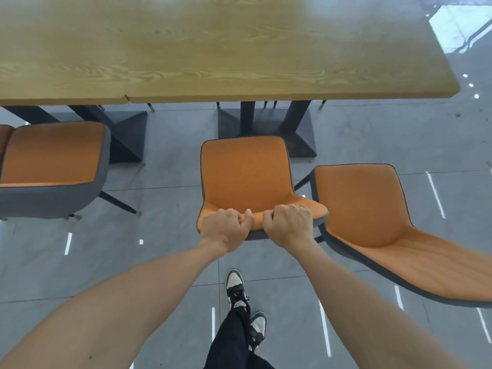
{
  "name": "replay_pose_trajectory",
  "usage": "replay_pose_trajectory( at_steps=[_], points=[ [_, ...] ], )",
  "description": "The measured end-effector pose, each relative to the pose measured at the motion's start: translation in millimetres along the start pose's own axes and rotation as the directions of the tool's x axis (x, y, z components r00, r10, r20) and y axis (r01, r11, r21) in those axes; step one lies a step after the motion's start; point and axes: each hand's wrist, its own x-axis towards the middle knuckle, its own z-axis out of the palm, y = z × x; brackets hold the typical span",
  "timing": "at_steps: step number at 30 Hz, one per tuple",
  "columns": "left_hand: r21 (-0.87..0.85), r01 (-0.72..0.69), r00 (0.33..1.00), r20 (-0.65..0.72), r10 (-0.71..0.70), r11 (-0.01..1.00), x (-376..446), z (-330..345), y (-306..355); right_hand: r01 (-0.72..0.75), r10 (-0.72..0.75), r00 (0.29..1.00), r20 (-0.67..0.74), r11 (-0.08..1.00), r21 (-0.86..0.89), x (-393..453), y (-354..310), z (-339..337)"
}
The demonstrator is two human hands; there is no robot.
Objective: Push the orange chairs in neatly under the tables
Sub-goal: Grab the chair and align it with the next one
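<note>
Mid-push on the middle orange chair [246, 174]. Left hand [226, 226] and right hand [288, 225] both clenched over top edge of its backrest, side by side. Seat short of the wooden worktop [226, 54] — front edge near the black pedestal base [266, 129]. Next, by judgement: straight shove forward, centred on the pedestal, clear of the right-hand chair [372, 209] just beside. Left-hand chair [53, 161] likewise still out.

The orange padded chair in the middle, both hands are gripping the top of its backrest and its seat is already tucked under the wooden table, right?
Not quite. In the head view, both hands, left and right, do grip the backrest top of the orange padded chair, but its seat is not under the wooden table; it stands clear of the table edge on the grey floor.
</note>
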Motion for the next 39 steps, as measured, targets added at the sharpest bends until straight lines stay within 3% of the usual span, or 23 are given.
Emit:
replay_pose_trajectory(
  at_steps=[9,15,23,26,32,39],
  points=[
    [0.012,-0.068,0.994,-0.081,0.069,0.998,75.3,-27.3,0.9,-0.001,0.001,1.0,-0.017,1.0,0.019,80.3,2.6,-19.6],
    [0.057,-0.066,0.986,-0.15,0.074,0.996,80.7,-31.4,-19.2,0.029,-0.027,0.999,-0.029,0.998,0.051,82.2,-16.6,-12.9],
    [0.008,-0.038,0.998,-0.053,0.039,0.999,73.7,-37.7,-13.4,0.074,-0.108,0.974,0.2,0.983,0.17,83.4,-2.9,-27.2],
    [-0.022,-0.022,0.999,-0.024,0.022,0.999,70.5,-33.5,-4.2,0.094,-0.138,0.974,0.178,0.968,0.233,67.6,15.9,-39.3],
    [0.127,-0.009,1.0,0.004,0.009,0.992,48.1,-26.0,60.2,0.109,-0.141,0.978,0.152,0.974,0.198,14.5,77.1,-65.9],
    [0.08,-0.108,0.994,0.04,0.105,0.991,9.7,-2.9,176.3,-0.039,0.022,0.975,0.221,0.997,0.07,-52.4,202.9,-88.3]
  ],
)
